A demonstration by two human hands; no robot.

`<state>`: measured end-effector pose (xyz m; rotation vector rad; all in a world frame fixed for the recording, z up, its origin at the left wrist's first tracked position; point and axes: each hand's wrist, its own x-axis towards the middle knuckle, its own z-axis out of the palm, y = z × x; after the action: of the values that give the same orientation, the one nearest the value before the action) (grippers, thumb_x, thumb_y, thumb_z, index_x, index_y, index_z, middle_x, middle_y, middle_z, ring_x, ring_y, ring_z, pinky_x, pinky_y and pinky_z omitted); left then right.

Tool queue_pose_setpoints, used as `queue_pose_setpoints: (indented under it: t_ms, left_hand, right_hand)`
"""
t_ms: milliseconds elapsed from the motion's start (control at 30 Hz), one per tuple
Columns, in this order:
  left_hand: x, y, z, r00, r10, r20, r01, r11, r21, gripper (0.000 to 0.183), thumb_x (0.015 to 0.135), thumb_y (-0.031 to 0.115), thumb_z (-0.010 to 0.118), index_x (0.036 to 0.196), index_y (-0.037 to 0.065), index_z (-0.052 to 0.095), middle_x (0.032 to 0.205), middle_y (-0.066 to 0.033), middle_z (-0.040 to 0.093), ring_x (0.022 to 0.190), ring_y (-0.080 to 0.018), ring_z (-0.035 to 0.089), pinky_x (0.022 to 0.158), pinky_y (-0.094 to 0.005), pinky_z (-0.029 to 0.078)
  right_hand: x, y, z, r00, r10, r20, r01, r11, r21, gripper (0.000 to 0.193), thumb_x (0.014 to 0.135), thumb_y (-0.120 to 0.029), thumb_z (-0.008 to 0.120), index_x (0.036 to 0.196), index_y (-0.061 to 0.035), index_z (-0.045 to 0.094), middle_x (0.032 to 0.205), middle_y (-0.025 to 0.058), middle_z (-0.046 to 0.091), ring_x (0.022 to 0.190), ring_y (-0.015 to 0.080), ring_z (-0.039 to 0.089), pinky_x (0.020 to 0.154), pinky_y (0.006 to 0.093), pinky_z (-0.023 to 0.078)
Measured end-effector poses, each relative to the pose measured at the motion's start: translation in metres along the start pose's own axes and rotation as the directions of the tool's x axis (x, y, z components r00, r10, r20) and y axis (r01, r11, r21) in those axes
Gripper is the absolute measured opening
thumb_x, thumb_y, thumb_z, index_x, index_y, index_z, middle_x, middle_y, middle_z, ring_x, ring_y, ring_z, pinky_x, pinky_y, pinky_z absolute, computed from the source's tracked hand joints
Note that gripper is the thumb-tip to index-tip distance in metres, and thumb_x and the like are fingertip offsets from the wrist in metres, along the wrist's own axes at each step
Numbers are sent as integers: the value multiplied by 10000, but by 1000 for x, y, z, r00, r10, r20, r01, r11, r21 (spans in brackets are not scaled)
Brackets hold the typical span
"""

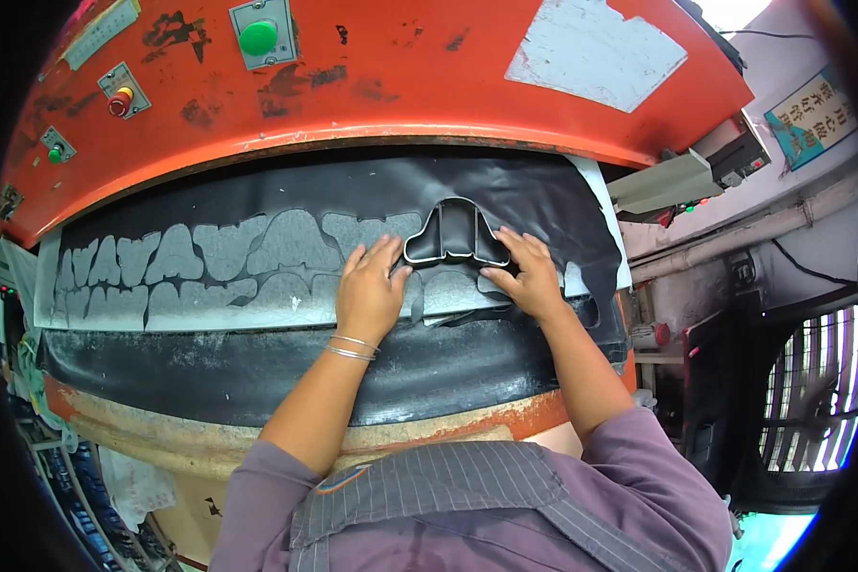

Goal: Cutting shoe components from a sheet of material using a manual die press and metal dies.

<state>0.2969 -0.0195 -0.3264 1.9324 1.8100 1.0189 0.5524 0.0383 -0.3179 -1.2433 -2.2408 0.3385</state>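
A metal cutting die point(458, 250) with a rounded top and two flared lower corners lies on a dark sheet of leather-like material point(515, 176). My left hand point(370, 286) is at its left corner, fingertips and thumb against the rim. On the opposite side, my right hand point(529, 272) has its fingers on the right edge and its thumb just below. Cut-out holes run in two rows to the left, showing a pale grey board point(296, 243) beneath. Narrow strips of dark material stay between the holes.
An orange-red machine beam point(381, 105) spans the far side, bearing a large green button point(257, 38) and a red knob point(120, 101). A dark padded ledge point(219, 367) runs along the near edge. A fan point(815, 391) stands at the right.
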Motion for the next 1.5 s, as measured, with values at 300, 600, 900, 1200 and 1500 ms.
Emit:
queue_pose_setpoints:
  t_ms: [300,600,900,1200,1500]
  left_hand:
    - [12,-3,-3,1000,26,-3,-26,999,-40,326,866,111,599,1175,9,592,1195,-138,623,1218,-245,519,1077,-403,332]
    - [-6,-38,-59,990,-89,-105,59,965,-257,485,828,115,654,1280,9,512,1326,-170,529,1280,-292,462,1077,-390,346]
    - [-8,-234,-359,399,8,-917,316,937,146,633,910,289,582,1425,9,342,1471,-188,362,1361,-302,353,1105,-341,265]
    - [-56,-229,-431,638,-186,-747,99,982,-159,475,942,188,497,1382,16,446,1375,-119,506,1188,-204,513,1018,-306,370]
    - [-142,15,-163,966,-137,219,154,986,-61,119,778,158,675,802,46,705,812,-134,677,746,-294,633,715,-356,502]
  right_hand:
    - [14,7,-7,997,-70,43,73,994,-83,599,748,-379,742,1220,-49,580,1240,180,591,1161,293,557,1046,428,347]
    - [7,-34,-19,983,61,-175,-87,986,-145,752,717,-398,771,1317,-50,483,1315,170,524,1239,333,466,1013,423,361]
    - [101,-228,-10,862,-352,-366,415,903,109,520,761,-314,765,1162,-48,569,929,122,642,851,240,644,726,339,523]
    - [122,-257,-8,859,-283,-426,423,861,282,295,813,-300,712,869,-70,536,620,72,589,531,252,602,457,351,451]
    - [-74,-204,23,812,-356,463,365,928,75,493,638,-301,766,1009,-23,599,963,123,601,930,281,581,790,376,498]
